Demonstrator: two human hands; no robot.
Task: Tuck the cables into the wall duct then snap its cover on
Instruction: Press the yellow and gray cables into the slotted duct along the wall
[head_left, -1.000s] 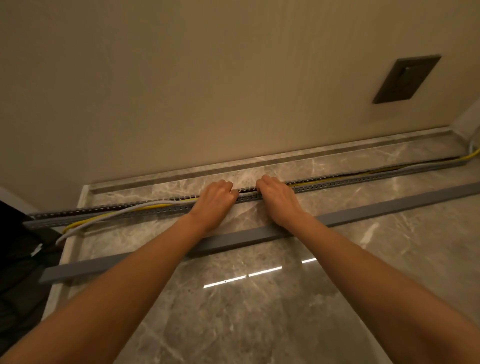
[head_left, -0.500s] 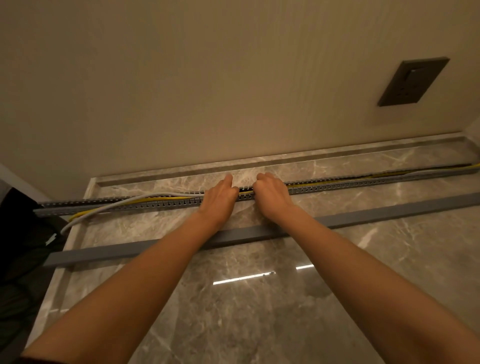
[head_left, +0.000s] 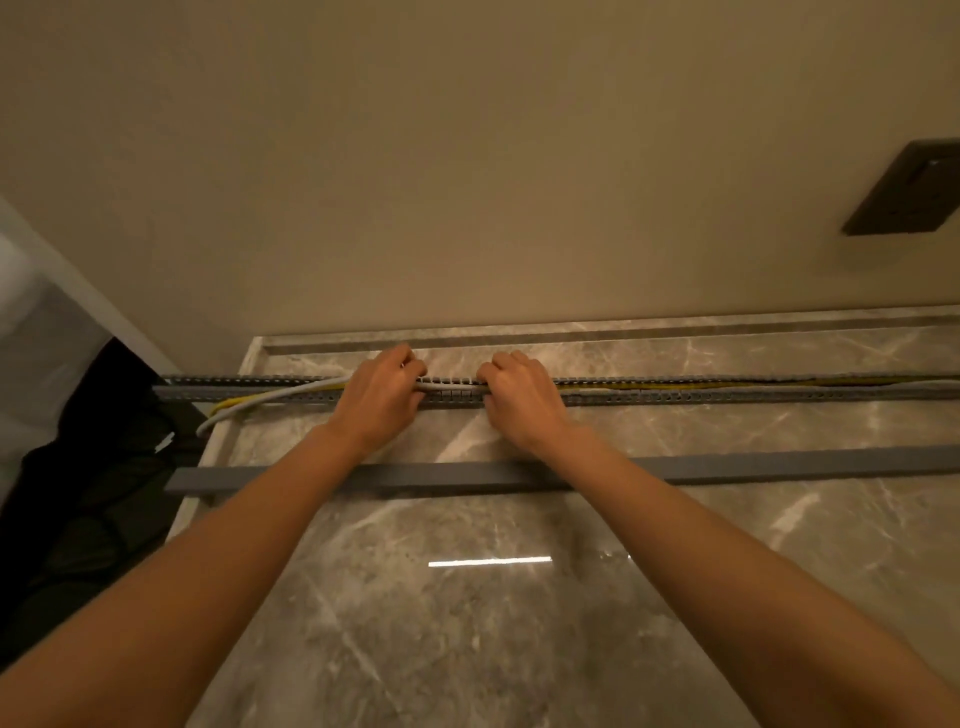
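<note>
Lying inside duct (head_left: 727, 397): cables (head_left: 675, 385)

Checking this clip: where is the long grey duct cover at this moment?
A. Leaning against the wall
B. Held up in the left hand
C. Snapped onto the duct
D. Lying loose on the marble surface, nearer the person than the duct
D: the duct cover lies flat on the marble, apart from the open duct, passing under both forearms, while the left hand and right hand work at the cables.

Both hands, left (head_left: 382, 397) and right (head_left: 519, 397), fingers curled on cables (head_left: 280, 397) in slotted duct (head_left: 727, 396); cover (head_left: 779, 464) nearer, apart.
</note>
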